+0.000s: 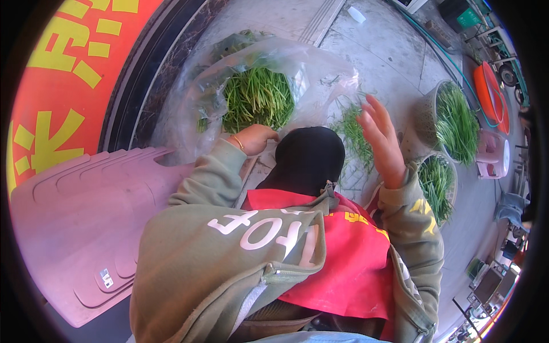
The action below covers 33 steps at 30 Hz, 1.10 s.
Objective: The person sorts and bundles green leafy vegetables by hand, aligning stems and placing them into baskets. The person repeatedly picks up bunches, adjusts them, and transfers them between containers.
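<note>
A large clear plastic bag (pixel 317 64) lies spread on the paving, its mouth facing me. Inside it sits a thick bundle of long green chive-like stalks (pixel 259 96), cut ends towards me. At the near edge of that bundle is my left hand (pixel 253 139), fingers curled and a thin bracelet on the wrist; whether it grips anything is hidden. My right hand (pixel 381 143) is raised with its fingers apart and nothing in it. Below and beside it, loose green trimmings (pixel 358 137) are scattered on the ground. My black-clad knee (pixel 311 156) stands between the hands.
Two plastic baskets hold more greens at the right: a farther basket (pixel 425 115) and a nearer basket (pixel 453 182). Past them are a pink stool (pixel 493 154), an orange basin (pixel 487 94) and a green hose (pixel 459 64). A pink plastic chair (pixel 85 223) is close on my left.
</note>
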Available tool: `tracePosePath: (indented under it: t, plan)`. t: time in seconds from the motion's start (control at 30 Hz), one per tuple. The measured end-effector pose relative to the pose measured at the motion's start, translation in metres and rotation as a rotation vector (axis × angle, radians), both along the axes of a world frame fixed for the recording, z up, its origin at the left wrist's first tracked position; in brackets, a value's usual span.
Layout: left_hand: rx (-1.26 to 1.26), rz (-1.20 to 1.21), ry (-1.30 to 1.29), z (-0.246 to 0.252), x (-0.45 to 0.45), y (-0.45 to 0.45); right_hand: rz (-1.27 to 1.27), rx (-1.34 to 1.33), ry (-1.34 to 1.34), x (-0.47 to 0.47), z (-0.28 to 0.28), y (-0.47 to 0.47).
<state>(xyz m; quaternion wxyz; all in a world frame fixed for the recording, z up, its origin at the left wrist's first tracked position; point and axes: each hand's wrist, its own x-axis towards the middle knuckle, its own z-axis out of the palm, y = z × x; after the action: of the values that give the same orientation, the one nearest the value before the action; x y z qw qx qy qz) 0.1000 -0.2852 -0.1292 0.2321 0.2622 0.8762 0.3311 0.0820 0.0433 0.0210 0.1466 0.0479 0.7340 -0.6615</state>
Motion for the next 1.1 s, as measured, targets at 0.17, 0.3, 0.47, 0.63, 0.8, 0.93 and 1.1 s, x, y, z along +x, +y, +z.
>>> tracePosePath:
  t: [0.17, 0.3, 0.47, 0.63, 0.8, 0.93, 1.1]
  plan:
    - [0.017, 0.471, 0.097, -0.002, -0.026, -0.016, 0.083, -0.007, 0.085, -0.032, 0.004, -0.055]
    - [-0.058, 0.988, 0.322, -0.021, -0.070, -0.030, 0.040, -0.207, 0.009, -0.037, -0.007, -0.053]
    - [-0.214, 1.268, 0.025, -0.035, -0.122, 0.022, 0.084, -0.257, 0.055, -0.027, -0.004, -0.058]
    - [-0.620, 1.261, -0.066, -0.033, -0.123, 0.063, 0.170, -0.221, 0.107, -0.017, 0.009, -0.063]
    - [-0.591, 1.128, -0.130, -0.027, -0.113, 0.043, 0.191, -0.175, 0.163, -0.014, 0.006, -0.060]
    - [-0.413, 1.154, -0.135, -0.035, -0.104, -0.006, 0.157, -0.141, 0.171, -0.018, 0.010, -0.057]
    - [-0.126, 1.171, 0.088, -0.039, -0.085, -0.058, 0.093, -0.169, 0.162, -0.022, 0.013, -0.054]
